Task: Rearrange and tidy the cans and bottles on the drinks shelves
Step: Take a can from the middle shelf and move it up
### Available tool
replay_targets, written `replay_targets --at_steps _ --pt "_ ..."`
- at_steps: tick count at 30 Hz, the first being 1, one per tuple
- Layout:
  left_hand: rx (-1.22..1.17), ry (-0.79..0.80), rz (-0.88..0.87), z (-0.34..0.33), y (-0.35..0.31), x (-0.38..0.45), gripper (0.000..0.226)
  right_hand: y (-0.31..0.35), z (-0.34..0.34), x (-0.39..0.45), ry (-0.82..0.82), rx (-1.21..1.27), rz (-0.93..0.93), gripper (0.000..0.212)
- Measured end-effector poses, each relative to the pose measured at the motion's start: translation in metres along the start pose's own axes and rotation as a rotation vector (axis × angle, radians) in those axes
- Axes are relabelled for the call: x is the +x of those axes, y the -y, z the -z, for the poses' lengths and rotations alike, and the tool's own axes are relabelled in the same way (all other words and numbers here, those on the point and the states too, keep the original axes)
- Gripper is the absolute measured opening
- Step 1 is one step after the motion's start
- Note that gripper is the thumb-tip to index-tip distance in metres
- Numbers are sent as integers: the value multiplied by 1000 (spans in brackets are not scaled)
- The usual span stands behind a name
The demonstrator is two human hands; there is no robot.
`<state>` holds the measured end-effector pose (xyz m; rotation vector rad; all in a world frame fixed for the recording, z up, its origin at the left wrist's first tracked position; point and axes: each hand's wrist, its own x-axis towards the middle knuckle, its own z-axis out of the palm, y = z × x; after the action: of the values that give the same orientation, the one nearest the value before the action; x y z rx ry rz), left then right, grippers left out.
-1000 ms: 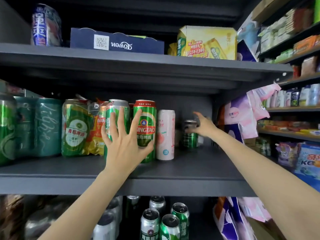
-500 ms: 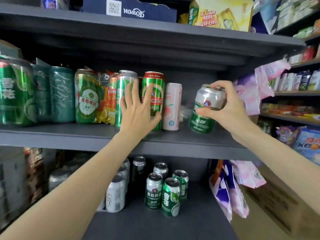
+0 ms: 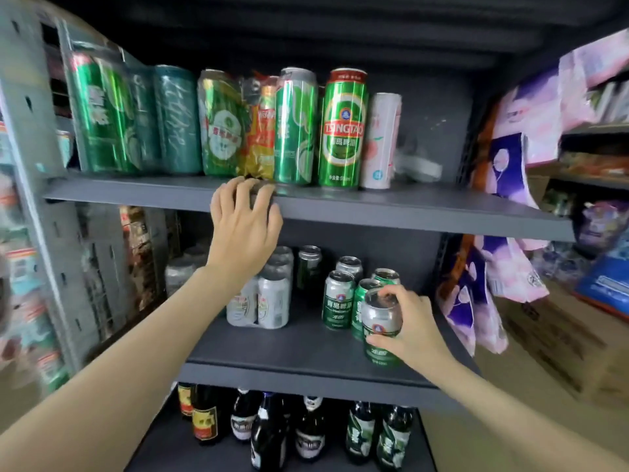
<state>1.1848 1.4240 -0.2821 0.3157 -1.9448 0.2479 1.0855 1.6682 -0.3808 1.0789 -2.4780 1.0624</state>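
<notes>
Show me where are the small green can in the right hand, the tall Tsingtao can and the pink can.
small green can [image 3: 380,327], head view, silver upper body
tall Tsingtao can [image 3: 343,131], head view, red label band
pink can [image 3: 380,141], head view, middle of body

Tall Tsingtao can [image 3: 343,127]: showing green with a red band, gold-ringed oval and white lettering. Slim can [image 3: 380,141]: showing pale pink-white with a peach motif. Short held can [image 3: 380,327]: showing silver above, green below. Shelves [image 3: 408,209]: showing dark grey.
</notes>
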Motion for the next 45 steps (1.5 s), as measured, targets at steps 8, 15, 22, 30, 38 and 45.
replay_targets --at_steps 8,15,22,30,38,45 --pt "79 -51 -58 -3 4 -2 33 -10 -54 22 -18 25 -196 56" --pt "-50 126 -51 9 10 1 41 31 -50 22 0 -521 -54 64" --pt "-257 325 -37 30 20 4 68 118 34 17 -421 -386 676 32" --pt "-265 416 24 39 16 13 46 138 103 118 -357 -123 208 63" --pt "-235 459 29 40 14 17 48 121 126 196 -219 118 -79 88" --pt "-204 472 42 37 12 16 47 119 115 195 -363 437 -13 60"
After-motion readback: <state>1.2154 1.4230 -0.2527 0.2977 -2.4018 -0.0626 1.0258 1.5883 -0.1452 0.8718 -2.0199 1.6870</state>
